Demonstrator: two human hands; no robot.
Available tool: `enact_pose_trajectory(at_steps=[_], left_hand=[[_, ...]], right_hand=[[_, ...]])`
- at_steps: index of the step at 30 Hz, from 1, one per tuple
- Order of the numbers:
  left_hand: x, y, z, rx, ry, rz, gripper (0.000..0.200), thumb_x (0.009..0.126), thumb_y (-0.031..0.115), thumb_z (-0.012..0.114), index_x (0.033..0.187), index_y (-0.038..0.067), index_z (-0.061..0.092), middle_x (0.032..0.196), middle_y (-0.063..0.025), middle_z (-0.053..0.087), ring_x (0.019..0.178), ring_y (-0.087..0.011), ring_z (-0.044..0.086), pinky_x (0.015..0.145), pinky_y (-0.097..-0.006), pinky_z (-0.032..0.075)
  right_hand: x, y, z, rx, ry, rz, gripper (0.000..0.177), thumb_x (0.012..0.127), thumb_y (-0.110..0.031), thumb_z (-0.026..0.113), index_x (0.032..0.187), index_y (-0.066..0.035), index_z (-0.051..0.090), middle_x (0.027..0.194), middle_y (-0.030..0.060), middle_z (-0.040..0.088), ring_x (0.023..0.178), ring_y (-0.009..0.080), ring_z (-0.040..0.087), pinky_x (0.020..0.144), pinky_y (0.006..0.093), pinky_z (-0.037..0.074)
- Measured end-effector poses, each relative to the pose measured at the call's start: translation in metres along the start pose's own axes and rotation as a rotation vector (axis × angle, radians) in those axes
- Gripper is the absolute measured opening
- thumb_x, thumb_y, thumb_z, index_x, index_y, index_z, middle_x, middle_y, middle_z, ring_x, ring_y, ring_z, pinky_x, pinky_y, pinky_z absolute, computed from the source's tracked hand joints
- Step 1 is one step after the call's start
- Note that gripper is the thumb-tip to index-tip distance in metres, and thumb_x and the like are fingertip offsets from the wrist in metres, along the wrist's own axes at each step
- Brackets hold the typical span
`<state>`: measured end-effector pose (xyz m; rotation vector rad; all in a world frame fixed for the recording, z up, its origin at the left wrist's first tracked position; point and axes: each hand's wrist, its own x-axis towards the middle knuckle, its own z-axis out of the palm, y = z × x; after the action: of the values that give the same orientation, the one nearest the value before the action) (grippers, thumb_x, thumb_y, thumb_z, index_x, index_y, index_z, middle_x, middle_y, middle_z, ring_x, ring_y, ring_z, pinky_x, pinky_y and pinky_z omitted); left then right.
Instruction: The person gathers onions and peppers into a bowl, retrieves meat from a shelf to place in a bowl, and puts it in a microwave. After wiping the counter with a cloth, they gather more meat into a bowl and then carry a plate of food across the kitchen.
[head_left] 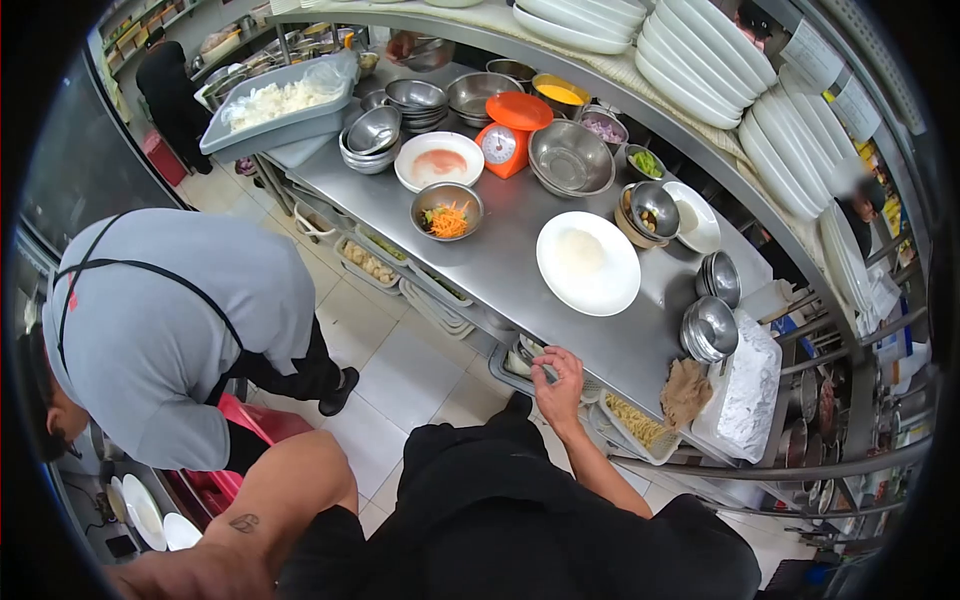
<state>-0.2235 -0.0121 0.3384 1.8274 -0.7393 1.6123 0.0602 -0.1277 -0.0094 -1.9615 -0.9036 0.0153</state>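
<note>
Right grip [558,385]: pinched over tray [502,371] beneath counter [500,270] edge; contents unseen.
Left grip [185,578]: blurred, cannot tell.
Care: probably lift straight, clearing edge.

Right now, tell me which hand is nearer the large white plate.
Right. The right hand is at the counter edge below the large white plate; the left hand is far off, lower left.

No legible text found. The paper labels [812,50] on the shelf edge and the scale dial [498,146] are unreadable.
</note>
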Motion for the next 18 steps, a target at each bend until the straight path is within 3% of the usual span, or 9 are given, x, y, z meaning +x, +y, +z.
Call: enact_pose_trajectory(at_steps=[15,18], left_hand=[[-0.007,0.004,-0.001,0.110,0.055,0.060,0.035,0.074,0.053,0.060,0.104,0.035,0.059,0.109,0.0092,0.056,0.104,-0.0103,0.043,0.067,-0.0311,0.033],[0.008,-0.014,-0.003,-0.036,-0.069,-0.003,0.038,0.075,0.052,0.060,0.109,0.034,0.058,0.110,0.0102,0.056,0.105,-0.0087,0.043,0.068,-0.0313,0.034]], right_hand=[[0.002,-0.001,0.000,0.021,-0.017,0.038,0.009,0.071,-0.007,0.064,0.080,-0.007,0.064,0.101,0.0089,0.060,0.101,0.0281,0.050,0.089,0.0375,0.039],[0.002,0.000,0.001,0.019,-0.013,0.034,0.009,0.071,-0.008,0.064,0.080,-0.007,0.064,0.101,0.0086,0.060,0.100,0.0281,0.050,0.089,0.0372,0.039]])
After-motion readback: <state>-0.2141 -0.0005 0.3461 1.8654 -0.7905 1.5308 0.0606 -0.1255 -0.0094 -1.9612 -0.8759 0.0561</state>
